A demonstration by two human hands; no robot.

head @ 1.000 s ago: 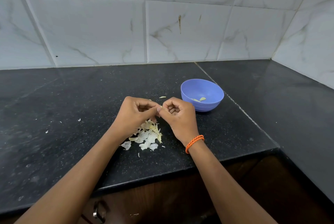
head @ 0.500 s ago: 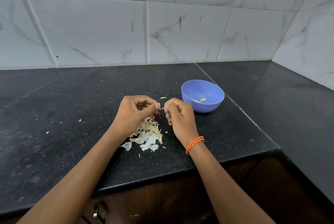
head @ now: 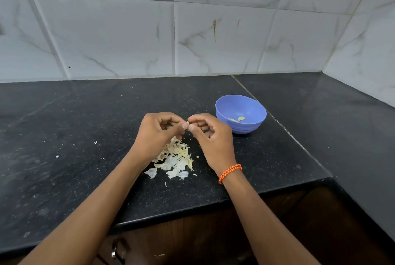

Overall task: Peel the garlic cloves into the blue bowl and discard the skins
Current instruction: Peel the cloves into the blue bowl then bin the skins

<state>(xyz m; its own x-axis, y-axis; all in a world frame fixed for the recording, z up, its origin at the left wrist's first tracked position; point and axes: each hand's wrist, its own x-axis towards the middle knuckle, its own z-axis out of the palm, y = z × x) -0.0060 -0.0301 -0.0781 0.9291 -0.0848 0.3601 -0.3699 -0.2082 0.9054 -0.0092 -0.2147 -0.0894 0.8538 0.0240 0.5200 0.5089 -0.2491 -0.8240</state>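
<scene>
Just left of frame centre, the left hand point(head: 157, 134) and right hand point(head: 210, 136) meet, fingers of both pinched on one small garlic clove point(head: 187, 123) above the skins point(head: 174, 159) heaped on the bench point(head: 85, 119). Best to hold it steady and strip papery skin downward. Pale peeled cloves lie in the blue bowl point(head: 240, 123), right of centre.

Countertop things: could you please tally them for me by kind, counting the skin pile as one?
Blue bowl: 1
Peeled cloves in the bowl: 2, as far as I can tell
Garlic clove pinched between left hand and right hand: 1
Pile of skins: 1
Total: 5
</scene>
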